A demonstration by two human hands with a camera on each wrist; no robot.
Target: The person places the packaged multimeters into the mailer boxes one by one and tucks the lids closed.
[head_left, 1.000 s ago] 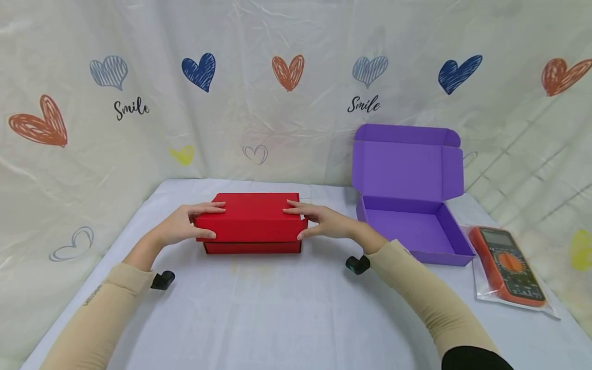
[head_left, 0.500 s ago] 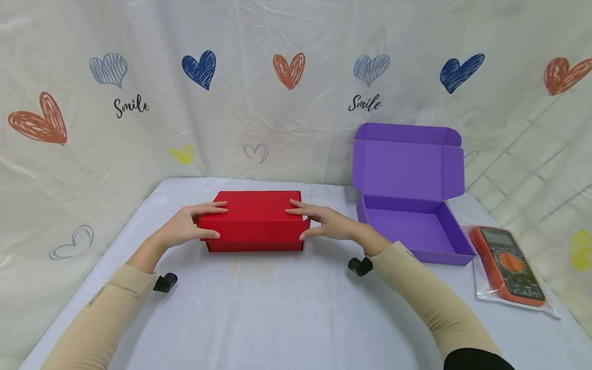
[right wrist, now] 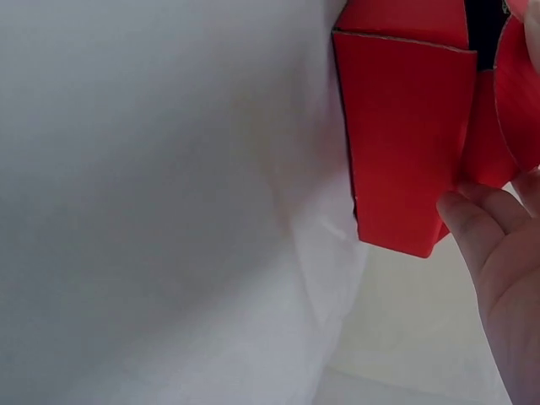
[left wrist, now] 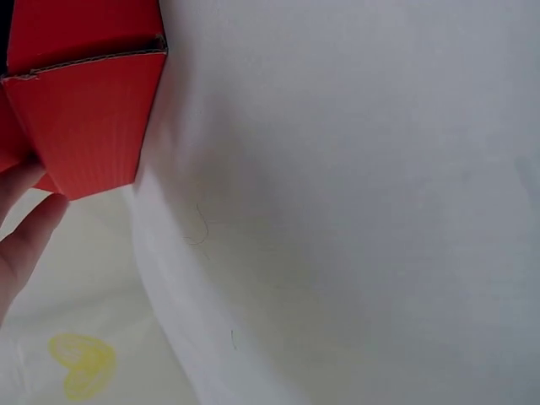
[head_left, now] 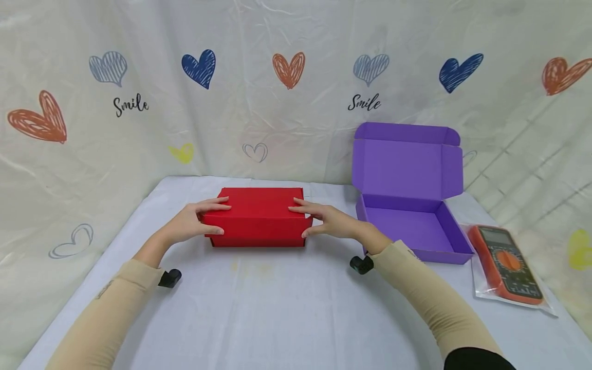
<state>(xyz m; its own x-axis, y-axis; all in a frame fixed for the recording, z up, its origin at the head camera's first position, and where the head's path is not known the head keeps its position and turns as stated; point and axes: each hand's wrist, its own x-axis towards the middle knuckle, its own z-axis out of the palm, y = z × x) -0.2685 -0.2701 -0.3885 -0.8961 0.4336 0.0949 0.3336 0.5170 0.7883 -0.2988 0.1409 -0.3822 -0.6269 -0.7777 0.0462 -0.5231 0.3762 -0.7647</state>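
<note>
Nearest us, two beige sleeves (head_left: pixel 106 313) are reaching forward over a white cloth (head_left: pixel 277 318), a small black device (head_left: pixel 171 278) sitting at each wrist. Off to the right, we are noting an orange-and-black multimeter (head_left: pixel 506 264) lying in a clear bag (head_left: pixel 483 286). Farther in, the left hand (head_left: pixel 185 223) and right hand (head_left: pixel 333 222) are gripping a red box (head_left: pixel 259 231) at opposite ends, fingers lying over the top, thumbs resting on the front. The box is sitting on the cloth, left of centre, lid down; at its right end we are seeing a dark gap beside a flap (right wrist: pixel 521 101). A purple box (head_left: pixel 407 169) is standing open just beyond the multimeter, lid upright. Behind everything, a pale backdrop (head_left: pixel 314 123) is showing coloured hearts (head_left: pixel 199 69).
</note>
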